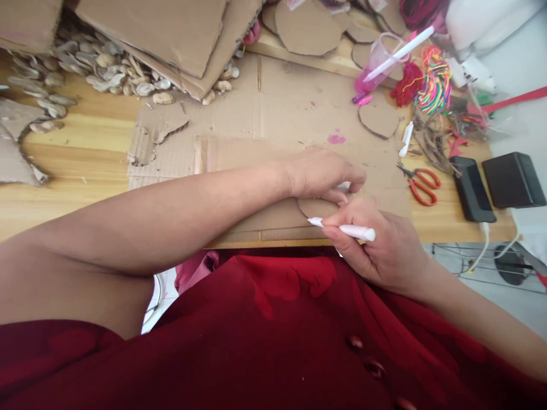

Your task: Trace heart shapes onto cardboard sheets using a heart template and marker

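Note:
My right hand (pixel 380 242) grips a white marker pen (pixel 356 232) like a pencil. The pen's tip touches down by the curved edge of a rounded cardboard cutout (pixel 318 208) near the table's front edge. My left hand (pixel 327 172) reaches across from the left and holds the cutout down with bent fingers. A small white bit shows under those fingers, too hidden to name. The cutout lies on a larger cardboard sheet (pixel 273 222), partly covered by my left forearm.
Orange-handled scissors (pixel 423 183), a black phone-like device (pixel 473 191) and a black box (pixel 515 179) lie at right. Behind are a pink cup (pixel 378 62), colourful thread (pixel 433 85) and cardboard rounds (pixel 307 28). Stacked cardboard (pixel 166 34) and peanut shells (pixel 111 71) are at back left.

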Demonstrator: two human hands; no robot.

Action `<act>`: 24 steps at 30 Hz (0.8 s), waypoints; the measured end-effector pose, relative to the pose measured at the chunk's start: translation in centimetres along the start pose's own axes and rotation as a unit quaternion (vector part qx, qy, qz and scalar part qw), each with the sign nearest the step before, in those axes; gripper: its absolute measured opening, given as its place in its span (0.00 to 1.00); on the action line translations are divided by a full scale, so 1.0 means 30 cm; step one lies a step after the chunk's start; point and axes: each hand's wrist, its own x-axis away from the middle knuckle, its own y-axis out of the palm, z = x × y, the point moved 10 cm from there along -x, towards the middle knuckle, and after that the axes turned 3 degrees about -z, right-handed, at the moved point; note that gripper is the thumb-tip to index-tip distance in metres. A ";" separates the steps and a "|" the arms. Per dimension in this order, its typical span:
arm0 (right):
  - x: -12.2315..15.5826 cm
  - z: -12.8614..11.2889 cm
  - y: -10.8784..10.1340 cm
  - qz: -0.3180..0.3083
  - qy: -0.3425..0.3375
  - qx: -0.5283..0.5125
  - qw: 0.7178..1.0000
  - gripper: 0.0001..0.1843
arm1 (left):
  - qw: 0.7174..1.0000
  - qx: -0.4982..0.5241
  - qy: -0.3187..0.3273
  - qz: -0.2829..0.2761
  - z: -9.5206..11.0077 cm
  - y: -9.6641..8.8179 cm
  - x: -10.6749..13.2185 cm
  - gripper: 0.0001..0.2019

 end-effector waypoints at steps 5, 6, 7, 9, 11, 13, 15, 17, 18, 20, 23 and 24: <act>0.014 -0.002 0.000 0.013 -0.011 0.010 1.000 0.08 | 1.000 -0.013 -0.005 -0.003 0.008 -0.008 0.002 0.12; 0.019 -0.001 -0.001 0.010 -0.010 0.012 1.000 0.08 | 1.000 -0.019 -0.008 -0.006 0.010 -0.009 0.003 0.12; 0.024 0.000 -0.003 0.007 -0.009 0.014 1.000 0.08 | 1.000 -0.026 -0.012 -0.009 0.011 -0.009 0.004 0.13; 0.034 0.000 -0.007 0.005 -0.005 0.015 1.000 0.07 | 0.999 -0.038 -0.019 -0.016 0.013 -0.010 0.006 0.13; 0.036 -0.002 -0.004 0.005 -0.005 0.011 1.000 0.07 | 0.999 -0.043 -0.020 -0.021 0.017 -0.009 0.006 0.14; 0.034 -0.007 0.004 0.006 -0.010 -0.003 1.000 0.08 | 0.999 -0.041 -0.019 -0.023 0.018 -0.008 0.005 0.15; 0.032 -0.009 0.008 0.007 -0.014 -0.016 1.000 0.09 | 0.999 -0.040 -0.022 -0.028 0.015 -0.005 0.005 0.16; 0.039 -0.002 0.005 0.005 -0.008 -0.013 1.000 0.08 | 0.999 -0.038 -0.026 -0.029 0.011 -0.003 0.004 0.17; 0.045 0.004 0.001 0.004 -0.003 -0.007 1.000 0.08 | 0.999 -0.037 -0.027 -0.030 0.010 -0.002 0.004 0.17; 0.059 0.014 -0.007 0.003 0.006 0.004 1.000 0.07 | 0.998 -0.037 -0.030 -0.029 0.006 -0.002 0.005 0.17; 0.066 0.017 -0.010 0.007 0.009 0.005 1.000 0.07 | 0.998 -0.034 -0.032 -0.029 0.002 0.002 0.005 0.17; 0.063 0.014 -0.005 0.007 0.005 -0.001 1.000 0.07 | 0.999 -0.031 -0.033 -0.028 0.001 0.002 0.005 0.17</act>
